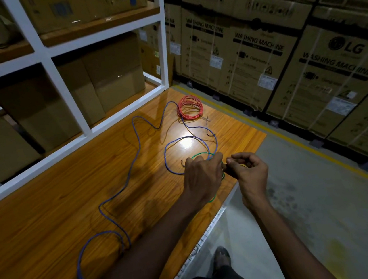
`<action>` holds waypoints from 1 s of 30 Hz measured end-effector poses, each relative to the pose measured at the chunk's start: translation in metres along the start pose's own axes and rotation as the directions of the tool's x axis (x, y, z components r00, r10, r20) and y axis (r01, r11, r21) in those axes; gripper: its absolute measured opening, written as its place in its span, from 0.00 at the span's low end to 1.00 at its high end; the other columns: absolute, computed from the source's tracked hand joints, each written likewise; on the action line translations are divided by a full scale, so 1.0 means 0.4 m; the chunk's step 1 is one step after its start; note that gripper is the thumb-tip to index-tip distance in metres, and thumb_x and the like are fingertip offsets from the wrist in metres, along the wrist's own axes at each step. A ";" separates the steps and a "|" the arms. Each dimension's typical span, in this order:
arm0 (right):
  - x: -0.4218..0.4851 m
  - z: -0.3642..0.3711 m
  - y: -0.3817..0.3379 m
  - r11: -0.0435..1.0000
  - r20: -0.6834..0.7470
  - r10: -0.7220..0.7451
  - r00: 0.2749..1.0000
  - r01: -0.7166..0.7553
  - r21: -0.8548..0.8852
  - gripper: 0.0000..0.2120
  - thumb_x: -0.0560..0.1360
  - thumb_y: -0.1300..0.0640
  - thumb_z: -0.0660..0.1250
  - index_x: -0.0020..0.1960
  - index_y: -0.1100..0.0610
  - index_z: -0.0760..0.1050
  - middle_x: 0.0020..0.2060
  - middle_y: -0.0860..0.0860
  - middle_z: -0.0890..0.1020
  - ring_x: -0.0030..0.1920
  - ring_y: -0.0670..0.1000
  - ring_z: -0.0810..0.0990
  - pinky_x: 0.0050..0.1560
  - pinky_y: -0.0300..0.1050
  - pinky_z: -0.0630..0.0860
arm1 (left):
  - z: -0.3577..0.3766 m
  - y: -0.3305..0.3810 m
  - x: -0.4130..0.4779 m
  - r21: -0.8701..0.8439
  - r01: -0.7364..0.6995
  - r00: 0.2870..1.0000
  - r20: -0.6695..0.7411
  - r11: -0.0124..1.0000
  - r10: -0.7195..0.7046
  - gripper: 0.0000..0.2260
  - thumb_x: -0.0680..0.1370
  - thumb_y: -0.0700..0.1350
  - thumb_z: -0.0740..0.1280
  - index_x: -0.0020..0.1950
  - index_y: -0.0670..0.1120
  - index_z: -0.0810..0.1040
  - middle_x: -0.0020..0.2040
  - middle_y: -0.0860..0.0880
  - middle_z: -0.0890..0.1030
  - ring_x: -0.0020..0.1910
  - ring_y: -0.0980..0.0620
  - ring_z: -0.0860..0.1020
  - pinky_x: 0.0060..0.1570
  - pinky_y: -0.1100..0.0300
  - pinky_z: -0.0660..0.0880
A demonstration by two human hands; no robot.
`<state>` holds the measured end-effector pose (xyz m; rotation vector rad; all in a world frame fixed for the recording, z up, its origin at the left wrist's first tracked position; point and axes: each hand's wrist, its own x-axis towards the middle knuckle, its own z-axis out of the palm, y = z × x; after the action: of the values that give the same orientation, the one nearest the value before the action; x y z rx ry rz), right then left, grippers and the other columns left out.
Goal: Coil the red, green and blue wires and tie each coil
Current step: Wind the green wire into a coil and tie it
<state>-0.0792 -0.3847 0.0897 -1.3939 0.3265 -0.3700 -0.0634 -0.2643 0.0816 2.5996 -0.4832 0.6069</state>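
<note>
A coiled red wire lies at the far end of the wooden table. The blue wire sprawls loose across the table, from a loop near my body up past the red coil. My left hand grips a green wire coil, mostly hidden under its fingers, with a green piece showing below the hand. My right hand pinches something thin at the coil's right side, just off the table's edge. The fingertips of both hands meet.
A white shelf frame with cardboard boxes stands along the table's left and far side. Stacked washing machine cartons line the right, beyond a yellow floor line. My foot stands on the grey floor beside the table.
</note>
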 end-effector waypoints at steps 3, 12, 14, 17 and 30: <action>0.000 0.002 0.003 0.999 0.009 -0.010 1.000 0.010 -0.043 0.09 0.69 0.72 0.72 0.40 0.59 0.79 0.35 0.61 0.80 0.38 0.60 0.81 0.42 0.53 0.81 | -0.002 0.002 0.002 0.006 -0.006 1.000 -0.013 1.000 0.006 0.05 0.77 0.49 0.57 0.45 0.49 0.70 0.28 0.48 0.74 0.32 0.42 0.74 0.35 0.53 0.64; 0.004 -0.002 -0.004 0.987 0.121 -0.007 0.993 0.026 -0.159 0.07 0.69 0.71 0.73 0.41 0.60 0.80 0.35 0.61 0.83 0.38 0.57 0.84 0.41 0.48 0.82 | -0.005 -0.001 0.000 0.022 -0.041 0.999 -0.027 0.999 0.042 0.07 0.77 0.48 0.58 0.46 0.49 0.73 0.28 0.48 0.74 0.31 0.43 0.74 0.35 0.55 0.60; 0.006 -0.007 -0.005 0.978 0.151 -0.027 0.988 0.057 -0.199 0.08 0.69 0.71 0.73 0.41 0.59 0.81 0.36 0.59 0.84 0.39 0.55 0.84 0.41 0.45 0.82 | -0.002 -0.004 0.000 0.014 -0.036 0.999 -0.020 0.999 0.036 0.07 0.78 0.48 0.57 0.47 0.49 0.73 0.28 0.48 0.74 0.31 0.43 0.74 0.35 0.55 0.60; 0.006 -0.010 -0.007 0.972 0.173 -0.055 0.983 0.092 -0.217 0.10 0.70 0.72 0.71 0.41 0.58 0.81 0.37 0.57 0.84 0.39 0.53 0.84 0.42 0.44 0.82 | 0.000 -0.005 -0.003 0.001 -0.041 0.999 -0.003 0.999 0.041 0.07 0.79 0.49 0.56 0.48 0.49 0.72 0.28 0.49 0.74 0.31 0.43 0.74 0.36 0.55 0.60; 0.034 -0.018 0.021 0.864 0.312 -0.119 0.943 0.253 -0.435 0.11 0.72 0.69 0.68 0.38 0.53 0.77 0.36 0.50 0.80 0.34 0.48 0.77 0.38 0.43 0.72 | 0.021 -0.031 -0.005 -0.106 -0.040 0.997 0.060 0.993 0.047 0.10 0.80 0.51 0.55 0.50 0.46 0.69 0.31 0.46 0.77 0.31 0.41 0.75 0.37 0.52 0.66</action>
<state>-0.0695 -0.3958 0.0803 -1.9432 0.0442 -0.2570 -0.0570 -0.2575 0.0698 2.5197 -0.5776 0.5022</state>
